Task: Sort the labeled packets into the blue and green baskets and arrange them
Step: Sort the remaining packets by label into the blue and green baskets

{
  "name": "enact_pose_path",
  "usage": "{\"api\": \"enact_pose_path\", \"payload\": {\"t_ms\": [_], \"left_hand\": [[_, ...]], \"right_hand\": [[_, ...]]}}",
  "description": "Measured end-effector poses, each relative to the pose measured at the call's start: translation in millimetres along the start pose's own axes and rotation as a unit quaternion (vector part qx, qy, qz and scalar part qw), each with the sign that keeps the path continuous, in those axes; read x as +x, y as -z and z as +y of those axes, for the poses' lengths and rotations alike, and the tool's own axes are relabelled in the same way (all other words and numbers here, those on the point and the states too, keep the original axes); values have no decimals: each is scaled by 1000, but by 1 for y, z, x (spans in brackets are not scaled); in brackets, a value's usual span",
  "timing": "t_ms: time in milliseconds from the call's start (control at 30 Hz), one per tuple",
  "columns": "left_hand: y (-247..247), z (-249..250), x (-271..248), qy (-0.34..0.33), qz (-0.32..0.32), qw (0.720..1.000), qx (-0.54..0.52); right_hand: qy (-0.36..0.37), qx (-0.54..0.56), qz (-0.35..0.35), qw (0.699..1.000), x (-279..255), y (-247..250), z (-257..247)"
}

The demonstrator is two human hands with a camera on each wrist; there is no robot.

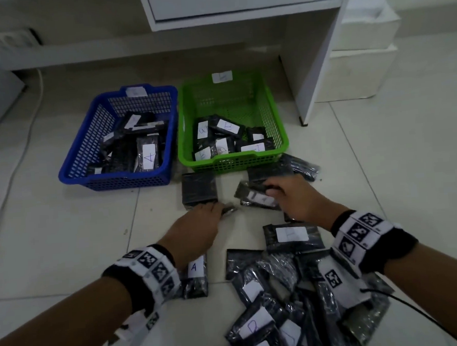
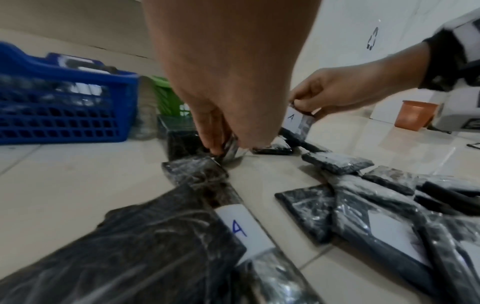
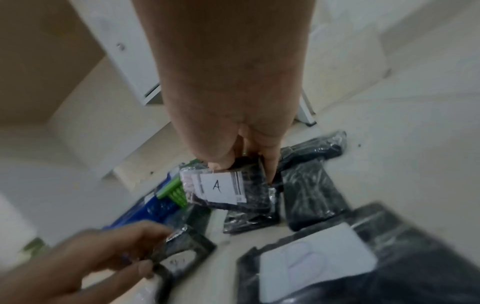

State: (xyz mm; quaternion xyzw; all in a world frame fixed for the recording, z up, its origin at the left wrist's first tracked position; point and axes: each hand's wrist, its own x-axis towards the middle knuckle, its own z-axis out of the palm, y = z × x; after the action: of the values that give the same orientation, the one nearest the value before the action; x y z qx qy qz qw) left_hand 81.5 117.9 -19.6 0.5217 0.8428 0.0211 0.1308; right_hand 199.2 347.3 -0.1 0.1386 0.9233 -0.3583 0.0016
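The blue basket (image 1: 126,181) holds black packets, one labelled A. To its right, the green basket (image 1: 234,163) holds packets labelled B. My left hand (image 1: 219,208) pinches the corner of a black packet (image 2: 230,149) lying on the floor in front of the baskets. My right hand (image 1: 271,190) grips a black packet labelled A (image 3: 228,189), lifted a little off the floor; it shows in the head view too, as the packet (image 1: 255,196). Another A packet (image 1: 195,276) lies under my left wrist. A heap of packets (image 1: 283,303) lies at the lower right.
A face-down black packet (image 1: 198,186) lies just ahead of my left hand. A white desk leg (image 1: 317,68) stands right of the green basket. A white cable (image 1: 20,148) runs along the floor at the left. An orange pot (image 2: 415,115) stands far right.
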Motion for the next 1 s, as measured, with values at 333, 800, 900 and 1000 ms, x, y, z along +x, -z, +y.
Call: {"api": "enact_pose_path", "payload": {"t_ms": [333, 800, 900, 1000], "left_hand": [[63, -7, -2, 230, 152, 773, -572], [104, -91, 60, 290, 334, 750, -492], [96, -105, 41, 332, 338, 724, -502], [74, -110, 11, 345, 349, 739, -461]], "right_hand": [[-191, 407, 47, 892, 14, 9, -31], [-119, 180, 116, 969, 114, 63, -52], [-109, 268, 64, 955, 136, 46, -85], [-94, 312, 43, 945, 171, 23, -123]]}}
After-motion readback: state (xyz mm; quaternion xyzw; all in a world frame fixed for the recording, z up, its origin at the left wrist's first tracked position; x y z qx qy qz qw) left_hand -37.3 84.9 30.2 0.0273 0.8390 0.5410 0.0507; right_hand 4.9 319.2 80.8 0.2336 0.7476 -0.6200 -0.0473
